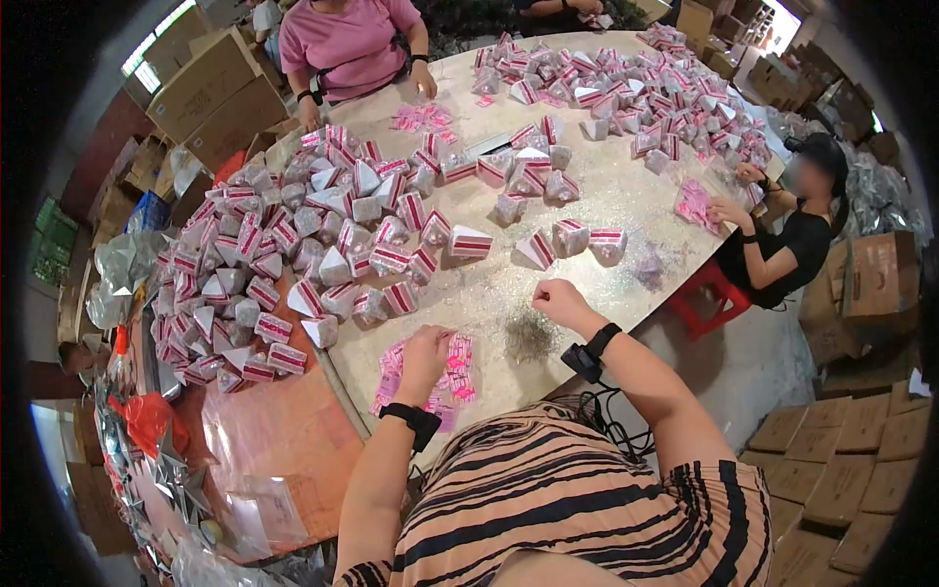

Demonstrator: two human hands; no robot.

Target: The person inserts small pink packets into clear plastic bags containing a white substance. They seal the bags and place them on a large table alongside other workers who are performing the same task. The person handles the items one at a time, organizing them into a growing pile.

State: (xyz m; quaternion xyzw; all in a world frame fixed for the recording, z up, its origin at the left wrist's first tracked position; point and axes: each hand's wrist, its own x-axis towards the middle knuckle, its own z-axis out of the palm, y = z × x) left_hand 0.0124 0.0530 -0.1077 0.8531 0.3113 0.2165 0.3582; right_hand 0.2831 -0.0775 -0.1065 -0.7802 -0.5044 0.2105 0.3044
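Observation:
My left hand (425, 360) rests over a loose pile of small pink-and-white printed cards (460, 367) at the table's near edge. Its fingers are bent together at the pile's top; whether a card is between them is hidden. My right hand (565, 301) hovers to the right, fingers curled into a pinch, and I cannot make out anything in it. Just below that hand lies a small dark, glittery heap (529, 338). Beyond my hands stand several wedge-shaped packs with pink-and-white striped bands, the nearest being one pack (470, 242).
A large heap of packs (293, 245) covers the left side; another heap (626, 98) lies far right. One person in pink (352, 44) works across the table; another in black (797, 230) handles pink cards at the right. Cardboard boxes (822, 470) stand lower right.

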